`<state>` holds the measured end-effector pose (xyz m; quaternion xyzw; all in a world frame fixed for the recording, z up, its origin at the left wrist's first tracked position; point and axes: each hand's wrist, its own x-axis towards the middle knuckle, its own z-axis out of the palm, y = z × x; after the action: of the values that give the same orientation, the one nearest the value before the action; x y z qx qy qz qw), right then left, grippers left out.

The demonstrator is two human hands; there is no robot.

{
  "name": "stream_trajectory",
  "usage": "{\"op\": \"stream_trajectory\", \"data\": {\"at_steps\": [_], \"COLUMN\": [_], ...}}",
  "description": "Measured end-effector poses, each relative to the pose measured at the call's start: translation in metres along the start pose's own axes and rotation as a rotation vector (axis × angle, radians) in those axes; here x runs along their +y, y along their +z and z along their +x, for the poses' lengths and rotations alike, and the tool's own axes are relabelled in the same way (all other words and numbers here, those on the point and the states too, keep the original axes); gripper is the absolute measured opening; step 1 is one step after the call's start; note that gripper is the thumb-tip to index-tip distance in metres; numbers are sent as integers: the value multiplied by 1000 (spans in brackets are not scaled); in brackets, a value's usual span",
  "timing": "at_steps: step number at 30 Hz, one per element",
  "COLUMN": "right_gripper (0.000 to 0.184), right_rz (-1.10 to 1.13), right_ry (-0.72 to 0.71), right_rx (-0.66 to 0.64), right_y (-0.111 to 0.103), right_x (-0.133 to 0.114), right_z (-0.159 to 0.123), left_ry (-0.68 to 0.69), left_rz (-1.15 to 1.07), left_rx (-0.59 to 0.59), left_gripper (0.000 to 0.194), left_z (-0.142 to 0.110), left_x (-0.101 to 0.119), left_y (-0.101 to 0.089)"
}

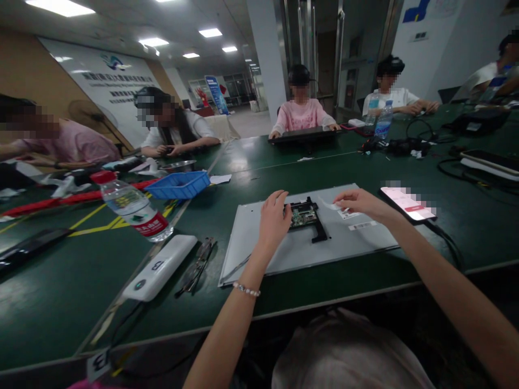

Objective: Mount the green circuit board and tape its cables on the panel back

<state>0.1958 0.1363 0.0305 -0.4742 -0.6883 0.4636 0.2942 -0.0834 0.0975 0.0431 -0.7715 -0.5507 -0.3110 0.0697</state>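
Observation:
A flat grey display panel (251, 232) lies on the table in front of me. Near its middle sits a green circuit board (304, 217) in a black plastic frame (320, 232). My left hand (275, 216) hovers at or rests on the left side of the board, its fingers stretched out and a little bent; whether they touch it I cannot tell. Over the panel's right part, my right hand (359, 204) pinches a small white strip (330, 205) between thumb and fingers. Below that hand, a white barcode label (363, 226) is on the panel.
Left of the panel are folded glasses (197, 267), a white power bank (162, 268), a water bottle (135, 208) and a blue tray (178, 185). A lit phone (408, 204) lies to the right. Several people sit around the green table (259, 167), one holding a dark panel (306, 135).

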Motion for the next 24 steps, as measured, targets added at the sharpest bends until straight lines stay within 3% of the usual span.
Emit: {"op": "stream_trajectory", "data": {"at_steps": [3,5,10,14,17,21,24], "right_gripper": [20,17,16,17,15,14,17], "right_rz": [-80,-106,-159,-205,-288,-394,-325], "right_ry": [-17,-49,-110,-111,-153,-290,-347], "right_rx": [-72,-94,-87,-97,-44,156,95], "right_y": [16,26,37,38,37,37,40], "right_x": [0,4,11,13,12,8,4], "right_z": [1,4,8,6,5,5,4], "left_ry": [87,167,374,437,448,467,485], "left_rz": [-93,-157,-180,-66,1,18,19], "left_rx": [12,-44,-351,-529,-575,-582,-578], "left_gripper": [35,34,35,40,41,41,39], "left_z": [1,0,-7,-12,-13,-13,-12], "left_x": [1,4,19,30,33,34,33], "left_y": [0,-1,2,7,10,11,11]}}
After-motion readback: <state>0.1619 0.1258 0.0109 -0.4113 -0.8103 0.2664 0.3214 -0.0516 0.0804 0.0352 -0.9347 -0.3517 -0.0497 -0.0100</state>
